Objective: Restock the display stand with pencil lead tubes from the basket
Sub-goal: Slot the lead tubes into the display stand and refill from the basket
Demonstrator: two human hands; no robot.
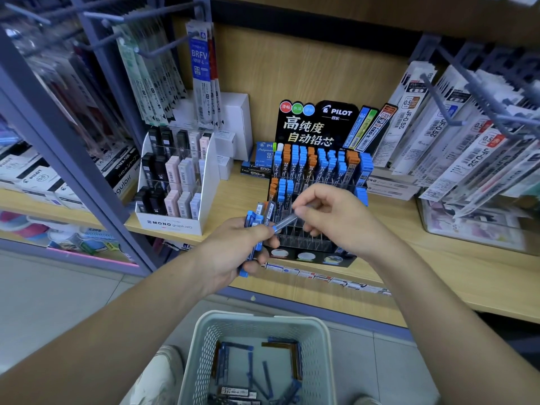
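- Pencil lead tube (pixel 287 221), clear with blue cap, slanted up-right mid-frame, pinched in our right hand (pixel 336 220).
- Our left hand (pixel 230 252) gripped spare tubes (pixel 252 222); empty slots of the black display stand (pixel 306 239) lay just beyond.

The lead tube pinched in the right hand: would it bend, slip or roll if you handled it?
Probably stiff: the lead tube looks straight though the right hand pinches only one end. Likely light, since the left hand grips a whole bundle easily. Its smooth plastic may be slippery; whether it rolls, I cannot tell.
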